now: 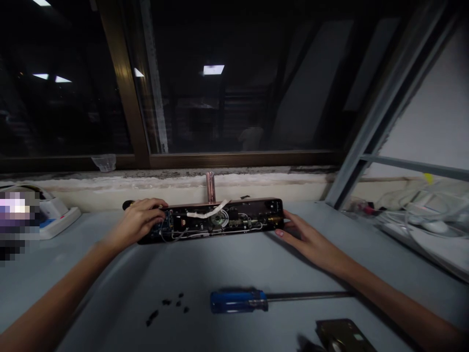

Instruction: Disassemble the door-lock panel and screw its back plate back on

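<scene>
A long black device casing point(266, 209) with its inside exposed lies across the far part of the table. Wires, a white ribbon-like strip point(208, 212) and a small circuit board point(167, 222) show inside it. My left hand point(141, 220) grips the casing's left end, fingers curled over the top edge near the board. At the other end, my right hand point(304, 239) holds the corner between thumb and fingers; some fingertips are hidden behind it. Closer to me lies a screwdriver point(238, 300) with a blue handle. Several small black pieces point(166, 302) are scattered left of it.
A copper-coloured tube point(210, 187) stands behind the casing, against the wall. A white power strip point(60, 222) is at the left. Tangled white cables point(414, 210) sit at the right beside a grey metal frame point(351, 166). A dark brown part point(342, 335) lies at the front edge.
</scene>
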Tool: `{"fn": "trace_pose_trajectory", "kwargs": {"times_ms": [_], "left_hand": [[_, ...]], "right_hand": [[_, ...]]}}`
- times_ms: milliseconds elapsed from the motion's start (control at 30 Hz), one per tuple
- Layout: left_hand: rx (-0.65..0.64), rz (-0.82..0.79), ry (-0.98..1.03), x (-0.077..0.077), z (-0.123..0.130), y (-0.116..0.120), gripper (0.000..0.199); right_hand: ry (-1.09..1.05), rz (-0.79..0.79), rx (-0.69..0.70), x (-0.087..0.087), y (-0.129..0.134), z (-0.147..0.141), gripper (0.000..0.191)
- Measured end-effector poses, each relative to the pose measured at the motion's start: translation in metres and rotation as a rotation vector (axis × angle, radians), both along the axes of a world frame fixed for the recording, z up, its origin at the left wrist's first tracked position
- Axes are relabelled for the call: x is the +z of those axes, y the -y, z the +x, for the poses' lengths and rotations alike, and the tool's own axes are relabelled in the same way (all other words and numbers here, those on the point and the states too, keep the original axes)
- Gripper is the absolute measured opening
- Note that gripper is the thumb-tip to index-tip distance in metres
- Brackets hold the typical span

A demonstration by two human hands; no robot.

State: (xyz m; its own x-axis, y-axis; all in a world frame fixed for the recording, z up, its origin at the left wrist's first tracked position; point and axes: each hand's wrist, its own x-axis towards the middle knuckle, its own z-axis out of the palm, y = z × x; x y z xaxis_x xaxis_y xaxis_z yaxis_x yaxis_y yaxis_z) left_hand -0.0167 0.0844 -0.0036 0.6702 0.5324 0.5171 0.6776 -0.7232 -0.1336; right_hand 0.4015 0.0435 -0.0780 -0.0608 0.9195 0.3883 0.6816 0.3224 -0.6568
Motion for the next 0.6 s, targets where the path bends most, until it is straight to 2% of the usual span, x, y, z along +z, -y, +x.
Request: {"fn": "trace_pose_trajectory", "kwargs": {"times_ms": [367,600], "left_hand": [[0.039,0.013,-0.033,-0.0019,0.0029,0.0025,0.023],[0.011,0.009,-0.034,-0.0006,0.0035,0.0060,0.023]], "right_hand": [[0.036,-0.016,-0.034,0.0070,0.0048,-0.0045,0.067],[0.026,0.007,-0.030,0.0063,0.0037,-0.0049,0.068]]}}
